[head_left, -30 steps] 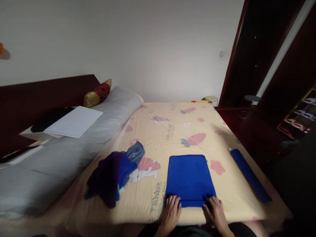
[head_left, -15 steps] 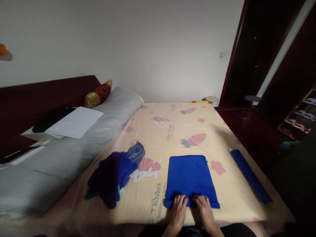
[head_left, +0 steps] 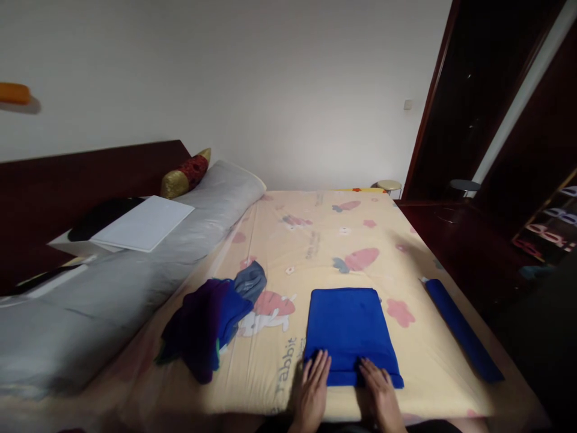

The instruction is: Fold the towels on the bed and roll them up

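Note:
A blue cloth (head_left: 345, 322), folded into a flat rectangle, lies on the bed in front of me. Its near edge is turned over in a narrow strip. My left hand (head_left: 313, 382) rests flat on the near left corner, fingers stretched out. On the near right part of that strip lies my right hand (head_left: 378, 385), also with its fingers extended. Neither hand grips the cloth. To the right is a blue cloth roll (head_left: 462, 328), long and narrow. A crumpled heap of purple, blue and grey cloth (head_left: 202, 325) sits to the left.
The bed (head_left: 288, 240) has a cream sheet with carrot and rabbit prints. Along its left side runs a long grey bolster or folded bedding (head_left: 135, 288), with a white board (head_left: 148, 222) on top. Two stools (head_left: 464, 186) and a shoe rack (head_left: 547, 225) stand beyond the right edge.
My fingers have gone from curled on the folded near edge to stretched flat. The left hand has shifted left to the corner. The view has moved slightly.

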A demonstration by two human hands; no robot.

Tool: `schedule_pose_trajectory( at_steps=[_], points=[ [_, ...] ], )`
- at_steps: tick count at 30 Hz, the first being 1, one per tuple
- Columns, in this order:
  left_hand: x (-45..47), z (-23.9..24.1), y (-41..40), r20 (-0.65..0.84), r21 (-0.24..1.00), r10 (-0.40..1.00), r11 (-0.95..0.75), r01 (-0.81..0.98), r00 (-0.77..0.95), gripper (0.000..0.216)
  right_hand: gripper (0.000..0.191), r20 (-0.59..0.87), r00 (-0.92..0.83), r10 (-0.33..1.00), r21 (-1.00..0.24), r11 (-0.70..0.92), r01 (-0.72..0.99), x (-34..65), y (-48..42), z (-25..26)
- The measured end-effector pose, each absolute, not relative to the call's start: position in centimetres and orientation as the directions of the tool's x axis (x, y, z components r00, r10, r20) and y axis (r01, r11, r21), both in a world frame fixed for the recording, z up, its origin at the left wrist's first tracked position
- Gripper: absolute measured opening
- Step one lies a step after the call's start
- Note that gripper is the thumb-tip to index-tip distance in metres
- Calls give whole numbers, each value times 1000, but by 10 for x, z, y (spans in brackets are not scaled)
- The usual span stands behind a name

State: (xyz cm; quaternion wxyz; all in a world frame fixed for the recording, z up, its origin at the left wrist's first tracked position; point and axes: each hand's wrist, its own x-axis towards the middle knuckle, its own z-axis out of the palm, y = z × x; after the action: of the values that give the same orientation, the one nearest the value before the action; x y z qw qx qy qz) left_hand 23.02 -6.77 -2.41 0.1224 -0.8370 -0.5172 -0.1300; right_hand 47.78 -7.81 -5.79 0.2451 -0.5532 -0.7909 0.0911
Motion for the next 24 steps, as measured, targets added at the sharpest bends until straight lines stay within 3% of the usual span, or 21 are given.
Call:
schedule_pose_trajectory(
  at_steps=[2,4,9,12,19,21,24],
  points=[
    [253,-21,-67,306,-15,800,-539,842,517,66,48,267,-382,885,-433,465,772,453,-74,-49],
    [261,-17,-66,274,24,791,-574,819,547,62,48,240,-385,891,-424,453,785,448,-70,-45],
    [217,-16,-62,318,-19,885,-352,936,340,60,49,252,-92,963,-356,181,917,503,-66,-60],
    [208,-21,-60,365,-21,890,-285,958,273,61,51,302,-24,953,-337,131,932,516,-65,-67],
    [280,-30,-48,354,88,836,-477,875,420,60,51,246,-381,891,-396,451,800,447,-53,-53],
    [271,-32,-45,328,82,855,-449,890,402,59,49,303,-323,896,-352,420,836,453,-50,-57],
    [226,-44,-42,347,21,905,-269,963,245,60,44,441,-189,877,-246,320,915,491,-46,-75]
  ],
)
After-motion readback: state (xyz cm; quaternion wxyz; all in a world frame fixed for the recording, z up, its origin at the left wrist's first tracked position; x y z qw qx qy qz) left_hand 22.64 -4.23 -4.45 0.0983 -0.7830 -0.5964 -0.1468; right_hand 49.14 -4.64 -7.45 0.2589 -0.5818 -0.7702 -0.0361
